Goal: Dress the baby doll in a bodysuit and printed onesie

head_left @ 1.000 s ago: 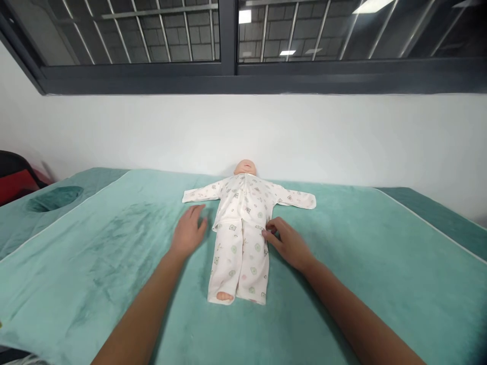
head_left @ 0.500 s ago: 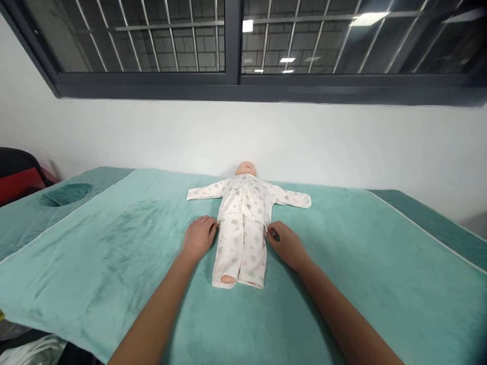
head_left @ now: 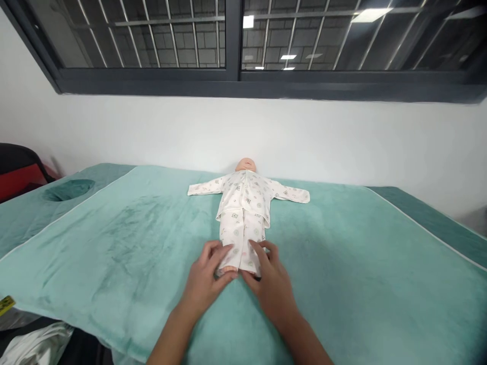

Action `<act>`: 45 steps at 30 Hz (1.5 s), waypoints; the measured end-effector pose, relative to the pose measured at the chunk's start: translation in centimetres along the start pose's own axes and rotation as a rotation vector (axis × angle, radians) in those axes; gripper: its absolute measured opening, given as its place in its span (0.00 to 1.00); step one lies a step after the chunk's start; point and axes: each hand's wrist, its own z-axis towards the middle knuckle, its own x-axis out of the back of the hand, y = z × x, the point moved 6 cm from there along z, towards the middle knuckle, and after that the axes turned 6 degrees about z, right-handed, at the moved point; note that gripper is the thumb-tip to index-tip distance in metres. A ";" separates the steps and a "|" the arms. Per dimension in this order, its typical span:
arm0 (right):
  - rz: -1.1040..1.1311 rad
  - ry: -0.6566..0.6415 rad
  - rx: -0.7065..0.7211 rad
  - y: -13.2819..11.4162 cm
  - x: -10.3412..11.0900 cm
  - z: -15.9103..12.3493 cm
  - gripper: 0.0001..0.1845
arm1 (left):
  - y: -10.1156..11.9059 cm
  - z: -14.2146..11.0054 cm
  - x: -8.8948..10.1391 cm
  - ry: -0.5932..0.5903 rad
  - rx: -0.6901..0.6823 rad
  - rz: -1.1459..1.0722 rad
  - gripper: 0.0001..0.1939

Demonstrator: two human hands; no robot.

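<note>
And it's all at the trouser hems: the dressed doll (head_left: 247, 190) lies mid-cover, head at twelve, sleeves at nine and three, patterned trousers (head_left: 231, 230) running to six. The step looks like adjusting the leg ends; the next move seems to call for a light, even touch on both sides. In from seven comes the left hand (head_left: 207, 274), half open, curved about one leg end; from five, the right hand (head_left: 272, 281) mirrors it. Whether they pinch cloth, I can't tell! Around them spreads the green cover (head_left: 342, 284), with the window frame (head_left: 236, 87) up at twelve.
</note>
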 end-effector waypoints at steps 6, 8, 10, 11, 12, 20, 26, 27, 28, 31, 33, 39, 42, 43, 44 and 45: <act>-0.101 0.098 -0.126 -1.4 -0.9 0.6 0.27 | 1.3 -0.4 -1.0 0.145 -0.036 0.221 0.17; -0.078 0.108 -0.125 -1.1 -0.1 0.6 0.26 | 1.6 -0.7 -1.0 0.195 -0.039 0.246 0.17; -0.077 0.108 -0.104 -0.2 1.1 0.5 0.26 | 1.9 -0.9 -0.8 0.235 -0.056 0.260 0.16; -0.085 0.101 -0.091 0.5 1.7 0.4 0.27 | 2.0 -1.0 -0.7 0.251 -0.068 0.265 0.16; -0.098 0.090 -0.074 1.1 2.3 0.3 0.28 | 2.1 -1.1 -0.6 0.263 -0.083 0.271 0.15; -0.177 0.104 0.077 3.0 3.4 -1.1 0.25 | 2.5 -1.4 0.0 0.288 -0.127 0.343 0.12; -0.069 0.112 0.127 1.7 2.7 -2.2 0.23 | 2.4 -1.1 -0.8 0.194 -0.135 0.299 0.12; -0.050 0.104 0.136 1.5 2.6 -2.2 0.24 | 2.2 -1.0 -0.9 0.182 -0.117 0.269 0.12; -0.039 0.100 0.142 1.5 2.6 -2.3 0.24 | 2.1 -1.0 -1.0 0.176 -0.102 0.246 0.12; -0.036 0.114 0.156 1.4 2.7 -2.3 0.24 | 2.0 -1.2 -0.9 0.183 -0.104 0.239 0.11; -0.028 0.131 0.171 1.4 2.9 -2.4 0.25 | 2.1 -1.5 -0.5 0.227 -0.120 0.269 0.12; 0.052 0.164 0.239 1.2 3.5 -3.3 0.23 | 2.3 -2.0 -0.1 0.312 -0.171 0.333 0.12; 0.101 0.170 0.338 0.4 3.9 -3.7 0.22 | 2.5 -2.1 -0.2 0.292 -0.183 0.313 0.11; 0.112 0.152 0.363 0.2 4.0 -3.8 0.22 | 2.6 -2.2 -0.2 0.276 -0.185 0.289 0.11; 0.115 0.122 0.379 0.0 4.1 -3.9 0.21 | 2.7 -2.2 -0.1 0.264 -0.186 0.255 0.10; 0.110 0.087 0.389 -0.2 4.1 -4.0 0.20 | 2.8 -2.2 0.1 0.252 -0.182 0.209 0.10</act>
